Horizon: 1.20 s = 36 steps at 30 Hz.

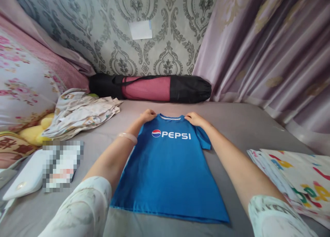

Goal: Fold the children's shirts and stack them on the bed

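A blue T-shirt (168,171) with a PEPSI print lies flat, front side up, its neckline away from me and its hem toward me. At the shirt's left shoulder, my left hand (149,115) pinches the fabric beside the collar. My right hand (194,119) grips the opposite shoulder, just right of the collar. The sleeve on the right shows partly below my right forearm, while my left arm covers the left sleeve.
The shirt rests on a grey sheet (232,127). A black and pink roll bag (146,89) lies along the wall. Crumpled cloth (85,113) and a white device (28,175) sit left; folded patterned fabric (299,175) lies right, below purple curtains (257,47).
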Each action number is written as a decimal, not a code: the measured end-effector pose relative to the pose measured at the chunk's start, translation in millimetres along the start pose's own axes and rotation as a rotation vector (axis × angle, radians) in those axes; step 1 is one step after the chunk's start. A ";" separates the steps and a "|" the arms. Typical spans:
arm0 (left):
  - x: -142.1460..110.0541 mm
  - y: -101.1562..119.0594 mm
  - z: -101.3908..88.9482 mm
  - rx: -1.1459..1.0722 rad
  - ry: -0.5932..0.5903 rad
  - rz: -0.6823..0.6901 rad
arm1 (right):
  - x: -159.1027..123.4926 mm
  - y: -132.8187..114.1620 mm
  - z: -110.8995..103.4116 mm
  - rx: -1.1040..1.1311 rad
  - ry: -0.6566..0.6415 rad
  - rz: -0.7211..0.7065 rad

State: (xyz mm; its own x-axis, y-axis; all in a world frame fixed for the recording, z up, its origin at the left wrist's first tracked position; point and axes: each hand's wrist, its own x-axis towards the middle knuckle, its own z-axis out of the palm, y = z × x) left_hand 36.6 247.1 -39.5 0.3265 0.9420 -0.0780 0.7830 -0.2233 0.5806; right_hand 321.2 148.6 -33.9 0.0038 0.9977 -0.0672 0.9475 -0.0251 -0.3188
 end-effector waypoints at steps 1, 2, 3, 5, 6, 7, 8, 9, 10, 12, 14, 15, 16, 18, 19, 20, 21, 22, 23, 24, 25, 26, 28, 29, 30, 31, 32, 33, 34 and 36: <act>1.1 0.7 0.8 -0.030 -0.017 0.008 | 3.1 -2.0 1.0 0.020 0.001 0.020; 1.9 1.2 2.1 -0.056 -0.031 0.016 | 5.2 -4.3 2.1 0.027 0.008 0.044; 2.3 1.3 3.7 -0.079 -0.043 0.023 | 6.2 -6.7 3.1 0.023 0.018 0.068; 2.4 0.9 7.3 -0.129 -0.051 0.032 | 4.7 -11.3 4.8 -0.003 0.034 0.107; 2.0 0.7 8.8 -0.152 -0.040 0.036 | 2.7 -13.4 5.6 -0.021 0.043 0.123; 1.4 0.7 10.0 -0.166 -0.018 0.039 | 0.1 -15.2 6.2 -0.043 0.055 0.133; 0.6 1.2 10.9 -0.162 0.013 0.042 | -2.9 -16.9 6.8 -0.069 0.070 0.133; -0.5 2.2 11.4 -0.139 0.049 0.046 | -5.9 -18.5 7.4 -0.098 0.090 0.122; -1.9 3.6 11.9 -0.097 0.086 0.046 | -8.8 -20.2 8.0 -0.130 0.115 0.108; -5.1 7.3 13.4 0.013 0.153 0.046 | -13.5 -23.6 9.6 -0.194 0.167 0.077; -8.6 10.6 16.7 0.098 0.205 0.063 | -16.4 -27.3 12.1 -0.250 0.208 0.055; -10.2 11.7 18.9 0.131 0.223 0.082 | -17.1 -29.0 13.5 -0.272 0.221 0.048; -11.6 12.3 21.1 0.161 0.235 0.106 | -17.5 -30.3 15.0 -0.289 0.228 0.041; -13.2 12.1 23.7 0.220 0.235 0.133 | -17.2 -30.9 16.8 -0.297 0.228 0.036; -13.4 11.4 23.0 0.246 0.224 0.127 | -16.6 -29.6 16.6 -0.279 0.222 0.041; -13.4 10.2 20.4 0.267 0.209 0.105 | -16.0 -26.9 15.3 -0.245 0.210 0.054; -13.2 8.4 15.6 0.281 0.189 0.070 | -15.4 -22.5 12.8 -0.197 0.192 0.076; -13.3 5.9 8.8 0.286 0.163 0.029 | -15.2 -16.6 9.0 -0.138 0.167 0.103; -13.8 2.4 0.2 0.279 0.136 -0.014 | -15.7 -9.1 4.3 -0.073 0.134 0.132; -15.1 -2.2 -9.5 0.255 0.096 -0.059 | -17.3 -0.5 -1.1 -0.001 0.095 0.165; -17.4 -7.8 -19.7 0.211 0.050 -0.100 | -20.2 8.9 -6.9 0.079 0.061 0.204; -20.7 -14.5 -29.8 0.138 0.022 -0.135 | -24.6 18.5 -12.8 0.171 0.032 0.253; -30.1 -30.1 -47.1 -0.104 -0.045 -0.154 | -37.7 36.5 -23.6 0.356 -0.007 0.353; -35.7 -38.0 -53.7 -0.195 -0.094 -0.157 | -45.7 44.1 -28.2 0.427 -0.028 0.387; -41.3 -45.5 -58.6 -0.246 -0.122 -0.134 | -54.1 50.5 -32.2 0.473 -0.053 0.402; -46.8 -52.0 -62.0 -0.289 -0.141 -0.111 | -62.3 55.8 -35.6 0.499 -0.083 0.400; -51.8 -57.2 -63.9 -0.331 -0.154 -0.083 | -70.0 60.0 -38.3 0.509 -0.113 0.388; -56.2 -60.6 -64.6 -0.369 -0.167 -0.054 | -76.8 63.1 -40.4 0.512 -0.137 0.377; -59.9 -62.3 -64.3 -0.408 -0.181 -0.034 | -82.5 65.4 -41.7 0.511 -0.157 0.370; -65.4 -60.5 -61.1 -0.464 -0.196 -0.011 | -90.5 66.9 -42.3 0.504 -0.176 0.373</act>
State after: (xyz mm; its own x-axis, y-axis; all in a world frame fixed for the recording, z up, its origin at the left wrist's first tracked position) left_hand -64.6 214.4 -20.0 0.4477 0.8690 -0.2106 0.4835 -0.0371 0.8746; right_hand 397.8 59.2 -9.2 0.2108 0.8924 -0.3990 0.6264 -0.4367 -0.6457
